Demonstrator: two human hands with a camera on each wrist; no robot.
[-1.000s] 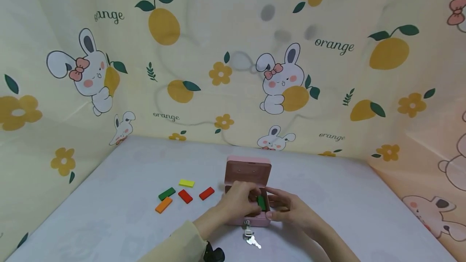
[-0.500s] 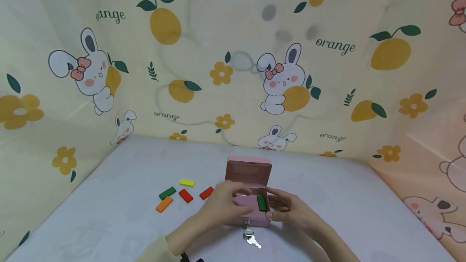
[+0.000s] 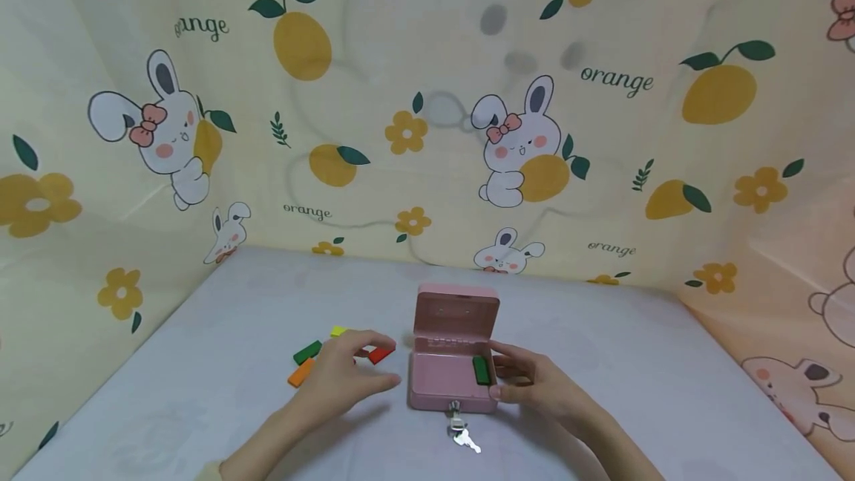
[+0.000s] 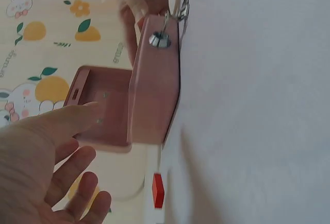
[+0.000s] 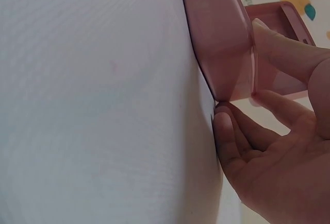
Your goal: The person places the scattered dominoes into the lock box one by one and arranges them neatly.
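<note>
A small pink metal cash box (image 3: pixel 430 398) stands on the table with its lid (image 3: pixel 457 315) raised. One green block (image 3: pixel 482 370) lies inside along the right wall. My right hand (image 3: pixel 544 388) grips the box's right side, thumb at the front corner and index finger farther back. In the right wrist view, the thumb (image 5: pixel 278 46) reaches over the upper rim. Left of the box, my left hand (image 3: pixel 341 377) hovers with thumb and fingers spread, holding nothing. Just beyond its fingertips lies a red block (image 3: pixel 381 355); another red block is nearly all hidden behind that hand.
Left of that hand lie a green block (image 3: pixel 308 352), an orange block (image 3: pixel 301 372) and a yellow block (image 3: pixel 338 331), partly covered. Keys (image 3: pixel 466 439) hang from the lock at the box's front. A patterned cloth (image 3: pixel 441 43) rises behind the table.
My left hand has come out of the box and moved left toward the loose blocks, leaving the green block in the box. The right hand has stayed at the box.
</note>
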